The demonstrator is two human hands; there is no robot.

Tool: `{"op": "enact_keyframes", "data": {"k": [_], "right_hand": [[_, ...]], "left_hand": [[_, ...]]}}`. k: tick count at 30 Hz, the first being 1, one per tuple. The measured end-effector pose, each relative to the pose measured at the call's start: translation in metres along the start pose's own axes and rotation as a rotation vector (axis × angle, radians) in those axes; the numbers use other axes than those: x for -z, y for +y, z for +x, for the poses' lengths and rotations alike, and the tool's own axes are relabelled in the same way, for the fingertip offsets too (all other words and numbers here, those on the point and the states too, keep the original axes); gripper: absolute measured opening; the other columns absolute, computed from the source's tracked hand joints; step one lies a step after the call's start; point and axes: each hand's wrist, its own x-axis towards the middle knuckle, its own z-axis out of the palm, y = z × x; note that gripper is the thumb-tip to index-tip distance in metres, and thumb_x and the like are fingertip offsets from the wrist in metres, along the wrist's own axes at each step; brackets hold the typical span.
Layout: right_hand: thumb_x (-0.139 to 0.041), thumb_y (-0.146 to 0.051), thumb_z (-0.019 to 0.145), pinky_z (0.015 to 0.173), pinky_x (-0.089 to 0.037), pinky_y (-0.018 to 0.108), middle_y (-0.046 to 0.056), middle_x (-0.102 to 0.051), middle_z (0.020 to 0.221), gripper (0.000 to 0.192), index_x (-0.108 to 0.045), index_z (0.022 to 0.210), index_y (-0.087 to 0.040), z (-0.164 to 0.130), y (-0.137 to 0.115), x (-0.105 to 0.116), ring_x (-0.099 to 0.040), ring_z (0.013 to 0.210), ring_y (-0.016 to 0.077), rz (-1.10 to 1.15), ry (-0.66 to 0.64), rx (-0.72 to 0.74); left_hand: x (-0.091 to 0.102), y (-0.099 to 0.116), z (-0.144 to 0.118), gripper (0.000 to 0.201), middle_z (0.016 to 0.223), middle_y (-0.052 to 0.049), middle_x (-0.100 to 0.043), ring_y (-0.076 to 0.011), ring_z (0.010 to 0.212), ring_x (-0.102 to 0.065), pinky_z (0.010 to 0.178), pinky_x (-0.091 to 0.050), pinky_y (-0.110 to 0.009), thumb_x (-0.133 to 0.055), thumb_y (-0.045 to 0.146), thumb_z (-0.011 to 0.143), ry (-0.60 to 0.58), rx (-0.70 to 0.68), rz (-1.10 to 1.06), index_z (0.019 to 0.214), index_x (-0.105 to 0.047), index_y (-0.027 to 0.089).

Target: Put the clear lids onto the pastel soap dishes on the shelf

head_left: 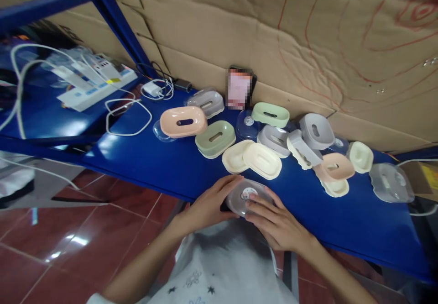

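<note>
— What's the person got there at the near edge of the blue shelf [164, 167]?

— A clear plastic lid [247, 196], oval, with a round white sticker in its middle. Both hands are on it. The left hand [209, 205] curls round its rim at nine o'clock, fingers wrapped along the far-left edge. The right hand [278, 222] comes in from four o'clock, fingers laid flat across the top and pressing down by the sticker.

— So both are gripping?

— Yes, the left cups the side and the right lies over the top. I can't tell what's beneath the lid; something dark shows at its left edge, no more.

— And the rest of the shelf?

— Soap-dish parts spread out at twelve o'clock of the hands. Two cream trays [252, 159] overlap just beyond the lid. Further left a green dish [215, 138], and past it a pink dish [184, 122] sitting on a clear piece. At one o'clock a grey dish [316, 130] is tilted against others, with a pink one [335, 166] resting on a cream tray lower right. Another clear lid [390, 182] lies well apart at three o'clock.

— Anything at the back?

— A phone [240, 87] stands against the cardboard wall [273, 34], screen blurred. At ten o'clock, white cables [128, 117] loop near a power strip [97, 89].
</note>
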Motion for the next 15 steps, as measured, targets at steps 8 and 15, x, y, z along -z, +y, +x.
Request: {"op": "enact_keyframes", "data": {"k": [8,15], "right_hand": [[-0.054,-0.009,0.101,0.137,-0.001,0.071,0.008,-0.07,0.15,0.036,-0.071,0.132,-0.018,0.0019,0.0096,-0.0043,-0.034,0.165,0.0277,-0.086,0.022,0.115],[-0.053,-0.014,0.104,0.137,-0.006,0.073,0.006,-0.066,0.156,0.04,-0.069,0.14,-0.019,0.0032,0.0116,-0.0061,-0.033,0.165,0.0266,-0.082,0.047,0.156]], "left_hand": [[0.0043,0.0039,0.0017,0.099,0.171,-0.01,-0.042,-0.0341,0.156,-0.049,0.126,-0.048,-0.056,-0.09,0.029,0.087,-0.024,0.093,-0.09,0.167,-0.033,0.041],[0.0079,0.0023,0.0045,0.102,0.167,-0.013,-0.047,-0.035,0.151,-0.054,0.122,-0.053,-0.055,-0.096,0.038,0.08,-0.039,0.082,-0.07,0.165,-0.039,0.037]]}}
